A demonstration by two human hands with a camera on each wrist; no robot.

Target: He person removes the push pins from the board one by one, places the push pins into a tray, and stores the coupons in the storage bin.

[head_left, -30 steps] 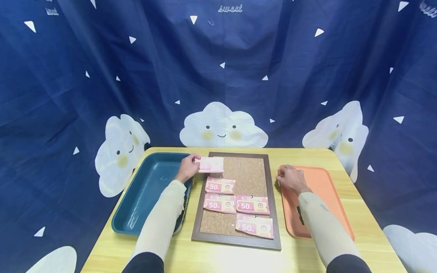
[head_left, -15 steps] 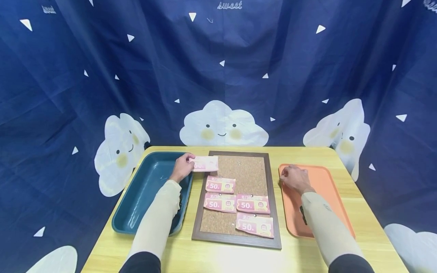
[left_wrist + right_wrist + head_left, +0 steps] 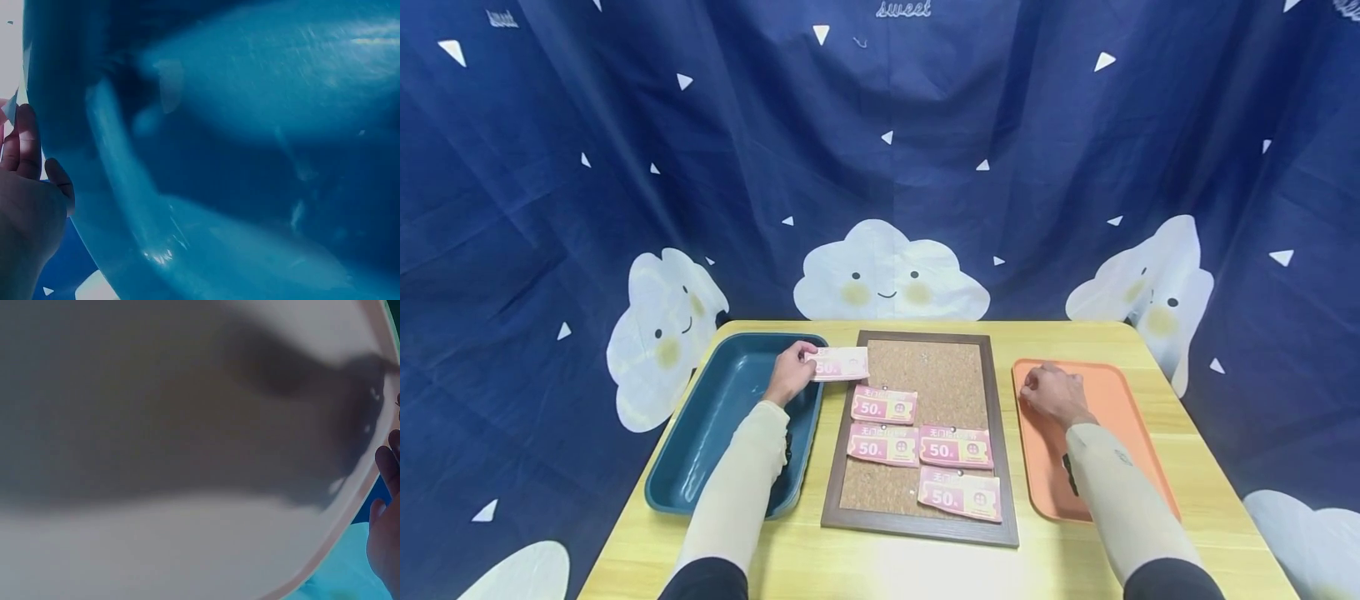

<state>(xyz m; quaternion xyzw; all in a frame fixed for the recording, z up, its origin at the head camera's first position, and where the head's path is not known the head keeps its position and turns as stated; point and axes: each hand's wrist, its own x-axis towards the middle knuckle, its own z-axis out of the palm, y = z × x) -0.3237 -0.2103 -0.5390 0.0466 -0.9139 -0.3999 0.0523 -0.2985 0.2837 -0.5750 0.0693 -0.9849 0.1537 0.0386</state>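
Observation:
My left hand [image 3: 791,375] pinches the left end of a pink paper coupon [image 3: 840,364] printed with "50". The coupon spans from the far right rim of the teal basin [image 3: 658,450] to the top left of the cork board's frame. In the left wrist view a pale paper corner [image 3: 10,107] shows at the fingertips. My right hand [image 3: 1054,395] is over the left edge of the orange tray [image 3: 1120,400], fingers bent together and pointing down; I cannot tell whether something small is between them.
Between basin and tray lies the brown-framed cork board [image 3: 940,375]. Several coupons [image 3: 884,405] stay pinned on its middle and lower part, each with a small pin at its top edge. A patterned blue curtain [image 3: 760,125] stands behind the table [image 3: 820,567].
My left hand has carried the coupon leftward off the cork board's top left corner toward the teal basin. My right hand has shifted slightly right, further over the orange tray.

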